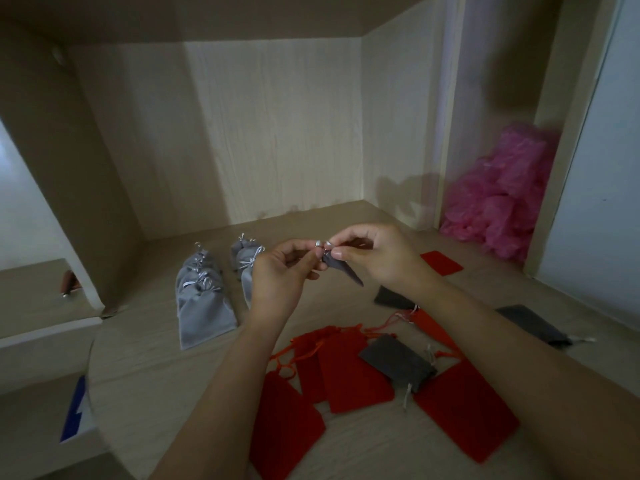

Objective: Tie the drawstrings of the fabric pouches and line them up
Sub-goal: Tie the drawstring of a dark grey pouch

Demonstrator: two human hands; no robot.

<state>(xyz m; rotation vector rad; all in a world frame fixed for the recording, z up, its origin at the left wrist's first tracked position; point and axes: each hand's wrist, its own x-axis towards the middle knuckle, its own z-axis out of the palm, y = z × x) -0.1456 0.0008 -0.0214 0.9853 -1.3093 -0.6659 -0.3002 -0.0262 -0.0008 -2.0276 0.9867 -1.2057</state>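
Dark grey fabric pouch [343,269] hangs in the air between both hands above the wooden desk [145,375], tilted, with its bottom corner pointing down to the right. The left hand [280,271] and right hand [375,252] meet at its gathered mouth. Each pinches an end of the silver drawstring [322,243] between thumb and fingertips, the other fingers curled. Both forearms reach up from the near edge, wrists raised off the desk.

To the left lie the tied light grey pouches [204,313] in two overlapping columns: three, as far as I can tell, in the left column and at least two in the right [242,252], partly hidden behind the left hand.

Loose ones lie nearer and to the right: three dark grey pouches [398,365] and six red pouches [349,375] that I can count, some overlapping, one of them apart beyond the right hand.

One heap of pink plastic bags [502,202] fills the recess on the right.
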